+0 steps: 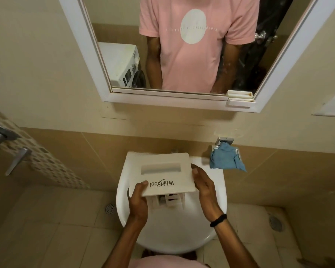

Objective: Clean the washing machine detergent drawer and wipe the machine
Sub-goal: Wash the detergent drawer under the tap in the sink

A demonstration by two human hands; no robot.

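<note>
I hold the white detergent drawer over the white sink, its front panel facing up with the brand name upside down. My left hand grips the panel's near left corner. My right hand holds the right edge, thumb on top. The drawer's compartments hang below the panel, mostly hidden. The washing machine shows only as a reflection in the mirror, behind me on the left.
A blue cloth hangs on a chrome holder on the tiled wall right of the sink. The white-framed mirror is above. A chrome lever tap is on the left wall. Floor drains lie on both sides.
</note>
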